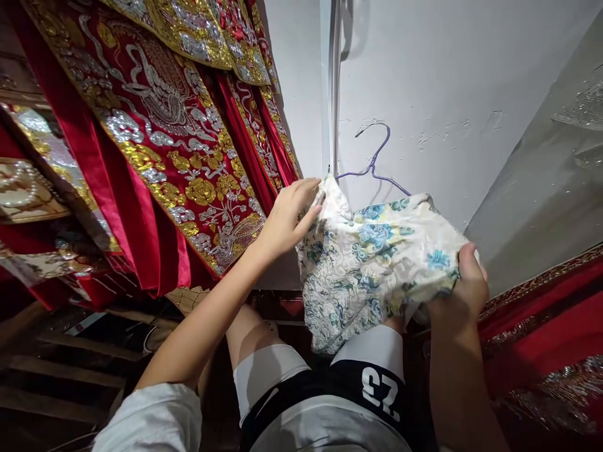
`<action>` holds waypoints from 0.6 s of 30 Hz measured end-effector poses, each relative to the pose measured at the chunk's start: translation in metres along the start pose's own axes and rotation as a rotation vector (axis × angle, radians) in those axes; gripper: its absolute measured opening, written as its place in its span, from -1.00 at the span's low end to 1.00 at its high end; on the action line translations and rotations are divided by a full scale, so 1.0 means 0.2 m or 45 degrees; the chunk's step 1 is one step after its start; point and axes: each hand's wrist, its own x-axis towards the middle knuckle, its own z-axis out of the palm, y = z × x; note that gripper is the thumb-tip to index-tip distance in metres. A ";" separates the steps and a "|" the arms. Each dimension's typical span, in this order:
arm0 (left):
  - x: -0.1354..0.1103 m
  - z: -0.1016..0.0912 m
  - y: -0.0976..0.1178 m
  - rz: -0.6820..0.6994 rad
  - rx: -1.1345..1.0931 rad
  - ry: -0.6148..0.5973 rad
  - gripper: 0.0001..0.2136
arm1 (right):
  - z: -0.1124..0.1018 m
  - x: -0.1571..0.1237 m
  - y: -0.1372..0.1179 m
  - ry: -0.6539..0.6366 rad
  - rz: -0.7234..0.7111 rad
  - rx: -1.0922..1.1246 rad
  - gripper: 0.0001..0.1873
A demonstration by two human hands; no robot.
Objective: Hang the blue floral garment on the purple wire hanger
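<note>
A white top with blue and green flowers (372, 251) hangs on a thin purple hanger (373, 168), whose hook rises bare above the neckline. My left hand (293, 212) grips the top at its left shoulder, thumb in front and fingers along the upper edge. On the other side, my right hand (471, 279) is closed on the sleeve edge, with the thumb over the fabric and the other fingers hidden behind it. Between my hands the cloth is spread out, wrinkled in the lower left part.
Red garments with gold and silver embroidery (188, 150) hang close on the left. A white wall (438, 81) stands behind the hanger, with a metal strip (332, 94) running down it. Red beaded cloth (551, 339) is at the lower right, wooden slats (66, 370) at the lower left.
</note>
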 end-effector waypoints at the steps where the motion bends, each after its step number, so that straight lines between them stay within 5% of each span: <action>1: -0.02 -0.01 0.03 0.001 -0.023 0.005 -0.58 | -0.03 -0.08 0.00 0.033 -0.068 -0.107 -0.56; 3: -0.05 -0.04 0.08 -0.077 -0.042 -0.023 -0.60 | -0.09 -0.23 -0.04 -0.209 -0.088 -0.346 -0.48; 8: -0.15 -0.19 0.16 -0.275 -0.122 -0.388 -0.75 | -0.04 -0.43 -0.20 -1.673 0.058 -0.575 -0.09; 10: -0.18 -0.23 0.15 -0.237 -0.237 -0.487 -0.73 | 0.02 -0.40 -0.21 -1.972 0.064 -0.536 -0.11; 12: -0.20 -0.24 0.14 -0.195 -0.358 -0.505 -0.74 | 0.06 -0.33 -0.15 -1.908 -0.043 -0.555 -0.44; 14: -0.22 -0.24 0.14 -0.182 -0.498 -0.492 -0.76 | 0.10 -0.26 -0.03 -1.511 -0.249 -0.728 -0.66; 16: -0.23 -0.23 0.15 -0.187 -0.670 -0.482 -0.75 | 0.13 -0.19 0.09 -1.092 -0.488 -0.955 -0.50; 18: -0.24 -0.23 0.17 -0.201 -0.846 -0.458 -0.75 | 0.17 -0.15 0.18 -0.905 -0.716 -1.157 -0.11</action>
